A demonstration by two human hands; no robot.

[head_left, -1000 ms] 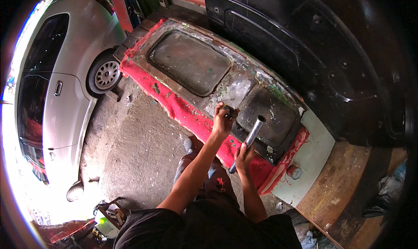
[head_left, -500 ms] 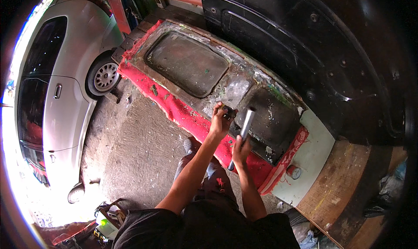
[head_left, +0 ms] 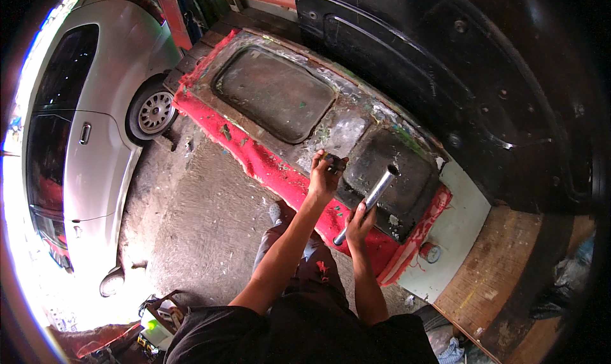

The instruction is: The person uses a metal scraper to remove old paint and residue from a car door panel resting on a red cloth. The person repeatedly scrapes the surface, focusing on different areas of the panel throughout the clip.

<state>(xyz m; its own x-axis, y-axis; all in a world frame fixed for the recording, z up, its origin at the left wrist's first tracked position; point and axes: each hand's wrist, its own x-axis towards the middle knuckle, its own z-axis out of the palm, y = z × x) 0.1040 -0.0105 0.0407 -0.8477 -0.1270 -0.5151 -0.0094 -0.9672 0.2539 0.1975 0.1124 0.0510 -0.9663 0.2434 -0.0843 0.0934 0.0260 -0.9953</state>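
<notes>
A worn, paint-flecked metal panel (head_left: 273, 87) with two dark recessed areas lies across a red cloth (head_left: 254, 160). Over its near edge, between the recesses, my left hand (head_left: 323, 178) is closed around a small dark block (head_left: 333, 163); much of the block is hidden by the fingers. To the right of it, my right hand (head_left: 360, 225) grips a shiny metal tube (head_left: 380, 188). The tube slants up and right, its dark, hollow-looking end above the right recess and its lower end sticking out below the hand.
A pale board (head_left: 455, 227) with a small round tin (head_left: 430, 252) adjoins the panel's right end. Wooden planks (head_left: 490, 268) lie beyond it. A large black panel (head_left: 414, 64) stands along the far side. A silver car (head_left: 102, 128) is parked at the left.
My right hand has shifted slightly right. The tube's upper end has swung right and a little lower, away from the block. My left hand stays almost in place.
</notes>
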